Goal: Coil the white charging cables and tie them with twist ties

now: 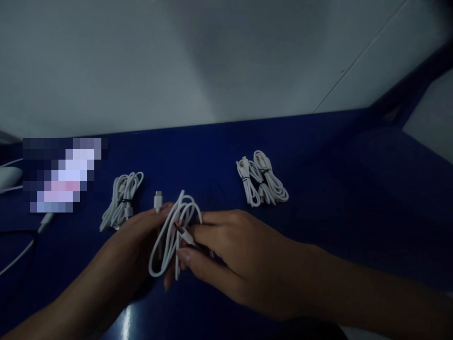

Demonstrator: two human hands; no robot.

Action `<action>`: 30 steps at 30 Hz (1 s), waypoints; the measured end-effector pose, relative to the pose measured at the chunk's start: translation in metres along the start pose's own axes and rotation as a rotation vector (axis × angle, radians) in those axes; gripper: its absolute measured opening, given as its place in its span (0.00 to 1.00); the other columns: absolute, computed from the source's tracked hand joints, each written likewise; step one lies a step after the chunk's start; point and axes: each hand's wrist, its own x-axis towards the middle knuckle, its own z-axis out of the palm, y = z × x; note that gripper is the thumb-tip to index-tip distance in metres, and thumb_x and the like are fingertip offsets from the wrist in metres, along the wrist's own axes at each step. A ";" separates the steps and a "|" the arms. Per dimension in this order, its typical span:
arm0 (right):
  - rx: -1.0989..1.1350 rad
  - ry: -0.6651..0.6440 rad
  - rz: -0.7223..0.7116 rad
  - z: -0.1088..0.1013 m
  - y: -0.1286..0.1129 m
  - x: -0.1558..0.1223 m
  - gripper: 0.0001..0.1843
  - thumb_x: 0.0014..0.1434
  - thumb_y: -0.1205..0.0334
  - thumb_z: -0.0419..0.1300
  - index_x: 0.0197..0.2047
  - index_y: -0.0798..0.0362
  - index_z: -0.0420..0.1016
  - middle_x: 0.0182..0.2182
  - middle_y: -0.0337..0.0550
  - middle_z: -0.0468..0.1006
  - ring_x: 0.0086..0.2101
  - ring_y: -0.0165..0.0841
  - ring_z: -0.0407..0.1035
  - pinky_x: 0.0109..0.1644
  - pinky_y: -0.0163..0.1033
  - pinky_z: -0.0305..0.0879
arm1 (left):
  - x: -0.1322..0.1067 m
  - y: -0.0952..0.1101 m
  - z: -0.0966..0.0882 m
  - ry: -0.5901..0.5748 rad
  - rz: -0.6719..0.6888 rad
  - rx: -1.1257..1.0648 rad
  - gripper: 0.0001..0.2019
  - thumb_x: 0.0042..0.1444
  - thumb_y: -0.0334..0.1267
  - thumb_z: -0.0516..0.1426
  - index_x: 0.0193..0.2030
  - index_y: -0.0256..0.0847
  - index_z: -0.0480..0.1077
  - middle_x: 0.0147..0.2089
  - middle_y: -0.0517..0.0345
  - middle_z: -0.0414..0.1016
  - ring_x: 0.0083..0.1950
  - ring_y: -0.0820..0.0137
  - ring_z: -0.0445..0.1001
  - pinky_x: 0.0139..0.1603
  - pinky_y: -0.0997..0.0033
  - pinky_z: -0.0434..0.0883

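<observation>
A white USB charging cable [163, 241], gathered in loose loops, is held between my two hands above the blue table. My right hand [233, 252] pinches the loops from the right, thumb in front. One plug with an orange inside [178, 226] points up-left beside the right fingers. My left hand [141, 238] grips the cable from the left, its fingers partly hidden behind the loops. The cable's small metal-tipped plug [158, 200] stands up above the left hand. Just beyond that hand lies a coiled white cable bundle [120, 198] with a black tie.
Several tied white cable bundles [264, 182] lie together at the right on the blue table [336, 203]. A pixelated bright screen [67, 174] with a plugged-in cable [46, 219] is at the left. A pale wall [141, 71] rises behind the table.
</observation>
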 end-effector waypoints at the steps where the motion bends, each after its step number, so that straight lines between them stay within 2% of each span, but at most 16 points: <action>1: -0.012 0.000 -0.004 0.000 0.000 0.000 0.20 0.84 0.58 0.54 0.47 0.55 0.86 0.40 0.44 0.84 0.40 0.34 0.76 0.50 0.43 0.72 | 0.001 0.000 0.000 0.003 -0.009 -0.005 0.08 0.46 0.36 0.60 0.20 0.52 0.70 0.23 0.62 0.80 0.26 0.64 0.74 0.30 0.71 0.77; 5: -0.056 0.004 -0.005 0.000 0.001 0.000 0.20 0.84 0.58 0.54 0.48 0.55 0.86 0.41 0.46 0.84 0.40 0.35 0.76 0.50 0.43 0.72 | 0.002 0.000 0.000 0.017 -0.023 -0.005 0.09 0.44 0.35 0.59 0.18 0.52 0.67 0.22 0.63 0.80 0.25 0.64 0.74 0.28 0.72 0.76; 11: -0.075 0.010 -0.010 0.001 0.002 0.001 0.20 0.84 0.59 0.53 0.48 0.56 0.86 0.41 0.46 0.84 0.40 0.34 0.77 0.49 0.42 0.72 | 0.002 -0.004 -0.005 -0.016 0.006 0.052 0.07 0.51 0.37 0.60 0.24 0.51 0.73 0.23 0.61 0.82 0.25 0.65 0.75 0.28 0.73 0.77; 15: -0.070 0.009 -0.015 0.000 0.003 0.001 0.20 0.84 0.59 0.53 0.46 0.56 0.85 0.42 0.45 0.84 0.40 0.34 0.77 0.49 0.41 0.72 | 0.004 -0.007 -0.007 0.015 -0.009 0.060 0.05 0.50 0.37 0.60 0.27 0.52 0.76 0.23 0.62 0.81 0.24 0.66 0.75 0.25 0.75 0.76; 22: -0.049 -0.003 -0.017 -0.001 0.001 0.002 0.18 0.83 0.61 0.55 0.45 0.57 0.85 0.43 0.45 0.85 0.42 0.34 0.77 0.50 0.40 0.71 | 0.001 -0.009 -0.013 -0.015 0.023 0.080 0.06 0.55 0.38 0.59 0.28 0.52 0.75 0.23 0.63 0.80 0.24 0.66 0.76 0.27 0.73 0.77; 28: -0.054 -0.001 -0.027 0.000 0.001 0.002 0.18 0.83 0.62 0.55 0.49 0.57 0.86 0.42 0.45 0.85 0.41 0.34 0.76 0.49 0.41 0.71 | 0.005 -0.006 -0.005 0.021 -0.025 -0.016 0.08 0.46 0.34 0.58 0.21 0.52 0.69 0.23 0.63 0.80 0.25 0.65 0.76 0.29 0.71 0.78; 30: -0.060 0.002 -0.024 0.000 0.002 0.003 0.18 0.83 0.61 0.55 0.49 0.57 0.86 0.42 0.45 0.84 0.40 0.34 0.76 0.49 0.41 0.71 | 0.005 -0.006 -0.004 -0.004 -0.013 -0.018 0.08 0.46 0.34 0.58 0.21 0.52 0.68 0.23 0.63 0.81 0.26 0.65 0.76 0.28 0.72 0.78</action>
